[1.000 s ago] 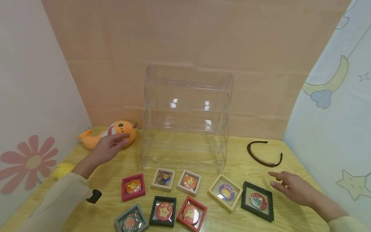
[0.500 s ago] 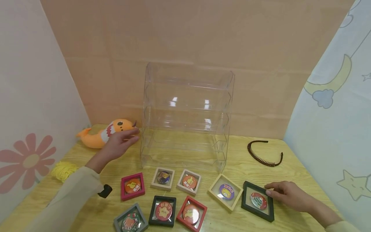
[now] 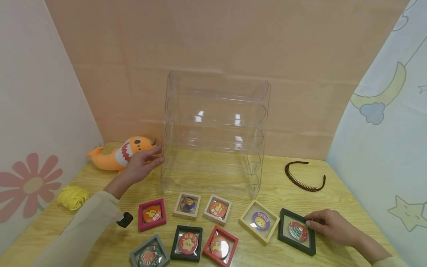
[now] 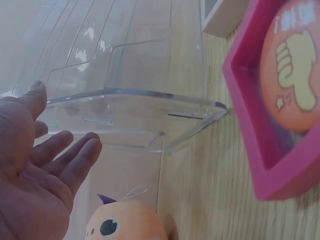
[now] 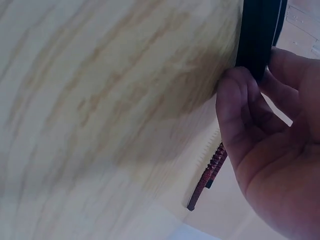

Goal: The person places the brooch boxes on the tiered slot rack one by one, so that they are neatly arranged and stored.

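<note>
At the right, my right hand [image 3: 333, 227] pinches the right edge of a dark display frame [image 3: 282, 233], thumb on top, with a round Christmas-tree badge [image 3: 297, 231] inside. In the right wrist view, the fingers curl at the frame's black edge [image 5: 257, 37]. My left hand [image 3: 141, 165] is beside the left side panel of a clear tiered acrylic rack [image 3: 213, 168], its fingers loosely extended. From the left wrist view, thumb and fingers lie on either side of the panel's edge [image 4: 135, 93]; whether they touch it I cannot tell.
Several badge frames lie before the rack, including a magenta one [image 3: 152, 227], a cream one [image 3: 245, 210] and a red one [image 3: 233, 247]. An orange plush toy [image 3: 113, 159] and yellow yarn [image 3: 73, 197] are at the left. A brown headband [image 3: 297, 182] lies back right.
My right hand has moved left and down onto the dark frame and taken hold of its edge. The left hand has moved right, from in front of the plush toy to the rack's side.
</note>
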`<move>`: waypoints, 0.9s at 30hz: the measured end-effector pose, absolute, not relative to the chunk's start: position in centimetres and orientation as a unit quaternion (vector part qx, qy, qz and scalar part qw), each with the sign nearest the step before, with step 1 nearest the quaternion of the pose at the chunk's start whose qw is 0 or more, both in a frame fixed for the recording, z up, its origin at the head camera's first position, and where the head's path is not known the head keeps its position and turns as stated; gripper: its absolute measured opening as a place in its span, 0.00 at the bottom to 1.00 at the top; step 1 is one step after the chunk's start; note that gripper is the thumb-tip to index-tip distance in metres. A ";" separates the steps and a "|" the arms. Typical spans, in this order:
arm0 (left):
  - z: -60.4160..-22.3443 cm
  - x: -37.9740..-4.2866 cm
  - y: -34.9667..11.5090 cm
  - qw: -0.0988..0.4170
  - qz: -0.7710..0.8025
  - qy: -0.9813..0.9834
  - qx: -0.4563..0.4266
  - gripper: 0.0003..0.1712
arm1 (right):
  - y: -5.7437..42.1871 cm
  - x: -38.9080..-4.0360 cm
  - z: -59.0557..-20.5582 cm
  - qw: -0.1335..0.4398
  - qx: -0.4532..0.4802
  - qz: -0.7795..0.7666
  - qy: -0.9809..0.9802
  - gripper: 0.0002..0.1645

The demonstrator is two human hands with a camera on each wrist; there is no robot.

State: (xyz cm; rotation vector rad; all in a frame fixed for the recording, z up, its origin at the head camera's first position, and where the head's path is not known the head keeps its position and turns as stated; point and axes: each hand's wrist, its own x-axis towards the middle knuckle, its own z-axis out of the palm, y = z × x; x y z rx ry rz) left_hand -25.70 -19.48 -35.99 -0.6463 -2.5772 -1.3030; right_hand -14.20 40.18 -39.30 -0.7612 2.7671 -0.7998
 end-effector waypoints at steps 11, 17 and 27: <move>-36.6 -25.7 -18.8 0.100 -0.458 -0.856 -0.216 0.29 | 40.1 -13.2 -39.9 0.004 -0.219 -0.240 0.946 0.09; -36.7 -25.6 -18.7 0.097 -0.477 -0.846 -0.219 0.29 | 40.5 -12.6 -40.0 -0.070 -0.200 -0.248 0.945 0.06; -37.2 -24.9 -18.5 0.132 -0.506 -0.824 -0.218 0.27 | 41.3 -12.3 -39.2 -0.067 -0.176 -0.335 0.923 0.09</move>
